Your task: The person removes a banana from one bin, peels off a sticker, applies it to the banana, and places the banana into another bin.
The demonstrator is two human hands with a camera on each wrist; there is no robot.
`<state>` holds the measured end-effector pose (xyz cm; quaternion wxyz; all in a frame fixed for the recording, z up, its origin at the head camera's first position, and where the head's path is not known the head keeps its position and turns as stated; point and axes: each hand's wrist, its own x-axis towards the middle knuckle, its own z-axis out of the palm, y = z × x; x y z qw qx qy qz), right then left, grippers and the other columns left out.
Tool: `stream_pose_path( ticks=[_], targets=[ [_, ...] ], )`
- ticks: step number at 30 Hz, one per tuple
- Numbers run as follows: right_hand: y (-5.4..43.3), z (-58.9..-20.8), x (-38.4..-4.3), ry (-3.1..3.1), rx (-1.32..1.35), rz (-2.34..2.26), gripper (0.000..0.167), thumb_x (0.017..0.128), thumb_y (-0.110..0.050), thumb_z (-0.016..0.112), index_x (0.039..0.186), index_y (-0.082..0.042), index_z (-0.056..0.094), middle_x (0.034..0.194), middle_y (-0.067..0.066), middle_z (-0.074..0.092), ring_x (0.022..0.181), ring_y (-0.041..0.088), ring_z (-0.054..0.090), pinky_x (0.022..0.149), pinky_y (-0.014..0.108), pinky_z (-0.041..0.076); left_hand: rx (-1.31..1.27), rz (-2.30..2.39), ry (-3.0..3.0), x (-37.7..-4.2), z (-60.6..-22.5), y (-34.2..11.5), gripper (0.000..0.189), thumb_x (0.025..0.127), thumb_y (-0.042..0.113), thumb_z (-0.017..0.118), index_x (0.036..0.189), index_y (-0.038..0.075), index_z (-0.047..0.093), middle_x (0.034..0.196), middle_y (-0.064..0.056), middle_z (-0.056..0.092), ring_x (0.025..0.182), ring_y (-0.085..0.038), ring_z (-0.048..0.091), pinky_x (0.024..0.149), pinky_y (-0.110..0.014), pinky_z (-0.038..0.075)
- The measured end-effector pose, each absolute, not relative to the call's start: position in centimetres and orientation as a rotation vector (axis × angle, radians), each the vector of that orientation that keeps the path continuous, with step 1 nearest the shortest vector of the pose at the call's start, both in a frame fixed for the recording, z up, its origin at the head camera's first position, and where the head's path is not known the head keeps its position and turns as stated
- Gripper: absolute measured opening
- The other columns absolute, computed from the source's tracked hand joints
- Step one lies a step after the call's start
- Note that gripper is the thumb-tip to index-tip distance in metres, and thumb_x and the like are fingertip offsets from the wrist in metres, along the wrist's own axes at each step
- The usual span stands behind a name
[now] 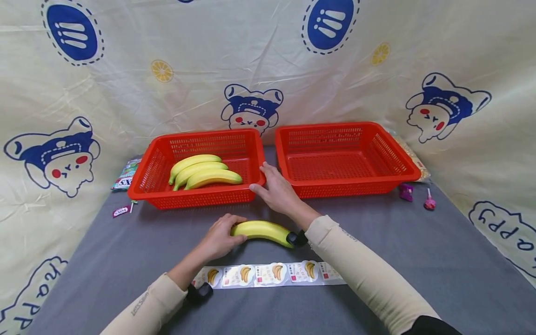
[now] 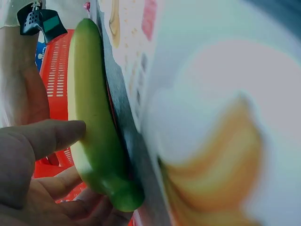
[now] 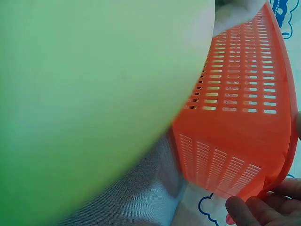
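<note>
One yellow banana [image 1: 261, 230] with greenish ends lies across the grey cloth in front of the baskets. My left hand [image 1: 222, 236] holds its left end, thumb on one side and fingers on the other; the left wrist view shows the thumb [image 2: 70, 132] against the peel. Farther forward, my right hand [image 1: 277, 190] grips the front right corner of the left red basket [image 1: 197, 201]. In the right wrist view, its fingers [image 3: 263, 209] are at the basket's rim. Inside that basket, 3 bananas [image 1: 203, 172] lie side by side.
A second red basket [image 1: 347, 188] stands to the right. Before the banana lies a strip of banana stickers [image 1: 268, 275]. Candy packets [image 1: 121, 211], a bag [image 1: 127, 175], a purple sweet [image 1: 405, 192] and a lollipop [image 1: 429, 204] lie near the sides. A printed curtain [image 1: 188, 107] hangs behind.
</note>
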<state>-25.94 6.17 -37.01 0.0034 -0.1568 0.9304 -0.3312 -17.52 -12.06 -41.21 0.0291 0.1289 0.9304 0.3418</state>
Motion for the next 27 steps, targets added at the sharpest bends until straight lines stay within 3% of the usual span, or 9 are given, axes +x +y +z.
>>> stream_pose_path(
  ticks=[16, 27],
  targets=[
    [6.4, -37.2, -26.0, 2.934, -0.508, -1.053, 0.076, 0.087, -0.043, 0.062, 0.148, -0.01, 0.028, 0.157, 0.006, 0.021, 0.141, 0.027, 0.031, 0.11, 0.047, 0.032, 0.465, 1.063, 2.833, -18.6, -41.2, -8.9, 0.04, 0.08, 0.017, 0.071, 0.118, 0.005, 0.063, 0.104, -0.01, 0.061, 0.088, -0.02, 0.051, 0.077, -0.034, 0.04],
    [6.4, -37.0, -25.4, 2.948, -0.52, -1.05, 0.072, 0.089, -0.041, 0.06, 0.147, -0.011, 0.029, 0.158, 0.006, 0.021, 0.144, 0.027, 0.026, 0.112, 0.05, 0.028, 0.426, 1.097, 2.872, -17.7, -39.8, -9.2, 0.049, 0.08, 0.023, 0.072, 0.125, 0.009, 0.059, 0.112, -0.01, 0.059, 0.096, -0.02, 0.047, 0.079, -0.033, 0.04]
  ],
)
